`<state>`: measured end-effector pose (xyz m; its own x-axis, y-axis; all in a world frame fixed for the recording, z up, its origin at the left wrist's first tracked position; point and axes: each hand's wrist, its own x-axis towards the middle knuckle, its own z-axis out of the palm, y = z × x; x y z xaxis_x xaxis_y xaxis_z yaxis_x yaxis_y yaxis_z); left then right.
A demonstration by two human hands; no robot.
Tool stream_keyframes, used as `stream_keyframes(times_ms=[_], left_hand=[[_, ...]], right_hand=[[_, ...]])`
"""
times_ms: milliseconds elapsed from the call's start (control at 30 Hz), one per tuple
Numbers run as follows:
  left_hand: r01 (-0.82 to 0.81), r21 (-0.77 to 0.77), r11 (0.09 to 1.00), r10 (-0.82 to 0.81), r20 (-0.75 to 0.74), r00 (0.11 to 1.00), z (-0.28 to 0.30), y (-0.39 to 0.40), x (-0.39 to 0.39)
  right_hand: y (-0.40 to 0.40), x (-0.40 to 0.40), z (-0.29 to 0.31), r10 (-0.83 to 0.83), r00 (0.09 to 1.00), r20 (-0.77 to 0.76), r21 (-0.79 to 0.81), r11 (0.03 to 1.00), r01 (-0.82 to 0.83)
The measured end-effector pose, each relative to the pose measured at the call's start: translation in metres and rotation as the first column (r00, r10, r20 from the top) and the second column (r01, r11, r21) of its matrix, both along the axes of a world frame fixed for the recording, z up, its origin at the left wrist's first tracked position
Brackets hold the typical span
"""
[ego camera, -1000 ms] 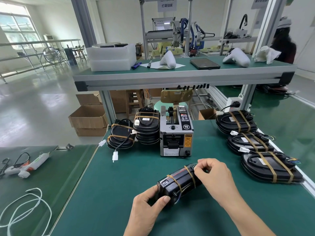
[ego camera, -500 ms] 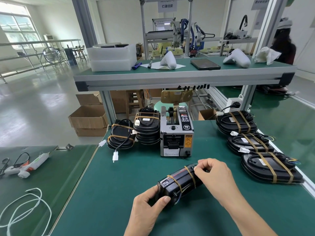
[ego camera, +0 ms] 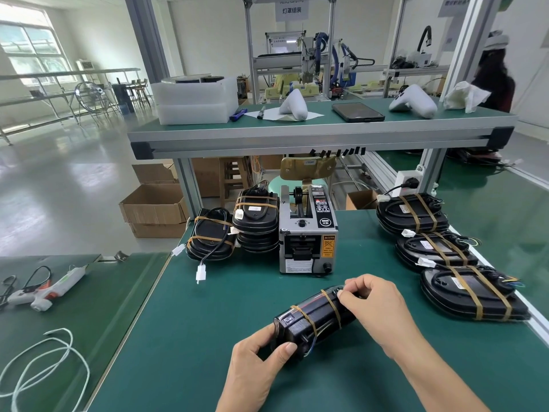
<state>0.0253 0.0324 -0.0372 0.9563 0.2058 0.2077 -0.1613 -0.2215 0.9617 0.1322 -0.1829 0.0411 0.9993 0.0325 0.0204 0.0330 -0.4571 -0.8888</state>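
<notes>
Holding the bundle (ego camera: 312, 319) at both ends, you have it low over the green mat (ego camera: 208, 337), near the front edge and just in front of the dispenser (ego camera: 307, 236). It's a black, glossy pack of rounded plastic shells stacked tight, lying on its side with the long axis running from near left to far right. Two tan bands (ego camera: 304, 318) cross it, one by the near end and one by the far end. Thin wires (ego camera: 312, 341) trail out from the near end, a blue one among them. Your left hand (ego camera: 255, 370) grips the near end, thumb curled over the top corner and fingers wrapped underneath. Your right hand (ego camera: 377, 310) comes over the far end, fingers curled down with the tips right by the far band. Whether they pinch the band or just the shell, you cannot tell from here. The bundle sits between both palms, and whether its underside touches the mat is hidden. The mat looks matte and smooth. More banded stacks (ego camera: 469, 292) sit in a row off to your right, well apart from your hands.
</notes>
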Motion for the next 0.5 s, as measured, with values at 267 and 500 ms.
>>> stream_keyframes(times_ms=[267,500], left_hand=[[0.0,0.001,1.0,0.0,0.004,1.0,-0.001,0.0,0.0],[-0.003,0.005,1.0,0.003,-0.002,1.0,-0.005,0.002,0.001]], right_hand=[[0.003,0.003,-0.002,-0.072,0.996,-0.047,0.141,0.987,0.078],[0.012,-0.004,-0.006,-0.059,0.998,-0.006,0.101,0.993,0.059]])
